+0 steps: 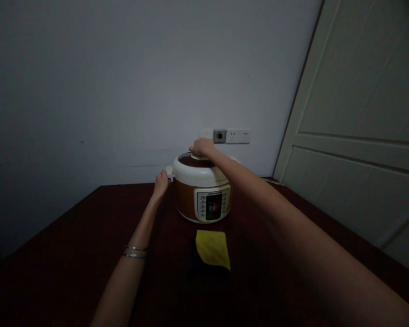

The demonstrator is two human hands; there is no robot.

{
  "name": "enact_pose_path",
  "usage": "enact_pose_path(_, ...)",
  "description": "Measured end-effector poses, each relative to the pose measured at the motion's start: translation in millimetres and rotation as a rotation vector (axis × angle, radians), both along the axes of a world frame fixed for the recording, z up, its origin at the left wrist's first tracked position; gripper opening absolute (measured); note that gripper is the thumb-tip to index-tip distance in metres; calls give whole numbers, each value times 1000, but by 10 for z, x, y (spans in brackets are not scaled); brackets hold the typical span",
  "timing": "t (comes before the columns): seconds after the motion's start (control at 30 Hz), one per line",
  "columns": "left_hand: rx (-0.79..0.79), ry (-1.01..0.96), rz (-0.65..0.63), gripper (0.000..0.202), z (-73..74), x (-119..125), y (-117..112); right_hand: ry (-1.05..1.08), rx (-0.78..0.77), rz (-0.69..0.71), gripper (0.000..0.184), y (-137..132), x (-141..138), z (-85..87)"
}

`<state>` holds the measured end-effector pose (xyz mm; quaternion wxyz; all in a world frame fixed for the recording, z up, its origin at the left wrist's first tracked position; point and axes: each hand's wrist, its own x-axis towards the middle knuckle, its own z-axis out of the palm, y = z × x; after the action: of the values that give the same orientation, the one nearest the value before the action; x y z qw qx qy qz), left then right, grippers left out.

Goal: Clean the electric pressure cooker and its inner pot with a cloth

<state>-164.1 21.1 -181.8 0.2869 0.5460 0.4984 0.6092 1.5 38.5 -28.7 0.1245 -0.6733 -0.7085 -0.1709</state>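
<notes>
An electric pressure cooker (186, 200) with a white lid rim, brownish-gold body and front button panel stands upright on the dark red table. My left hand (161, 184) is closed around the white side handle at the cooker's left. On top, my right hand (202, 147) grips the lid handle (199, 157), its fingers wrapped over it and partly hidden. The lid sits on the body. In front of the cooker lies a folded yellow cloth (212, 249) with a dark underside, touched by neither hand.
The table (88, 227) reaches back to a pale wall. Wall sockets (238, 136) and a grey switch plate (220, 136) are behind the cooker. A white cord or strip (272, 181) lies at the table's back right. A panelled door (354, 113) stands at the right.
</notes>
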Motion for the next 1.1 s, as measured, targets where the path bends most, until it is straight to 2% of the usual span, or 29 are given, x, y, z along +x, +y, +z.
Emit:
enact_pose_path(0.13,25,10,13,38,-41,0,53,-23,-7,60,48,54,52,-8)
enact_pose_path(0.43,6,66,8,41,-24,-13,66,47,75,29,46,-17,52,-47)
enact_pose_path(0.67,-21,76,5,38,-15,-14,40,13,53,50,46,32,73,-40)
enact_pose_path(0.83,29,81,-8,38,-70,-25,111,-9,53,65,48,49,101,-35)
enact_pose_path(0.97,14,27,3,37,-85,-9,136,9,82,54,51,46,150,16)
enact_pose_path(1.1,13,20,-14,37,-60,-5,99,46,98,64,53,40,237,141)
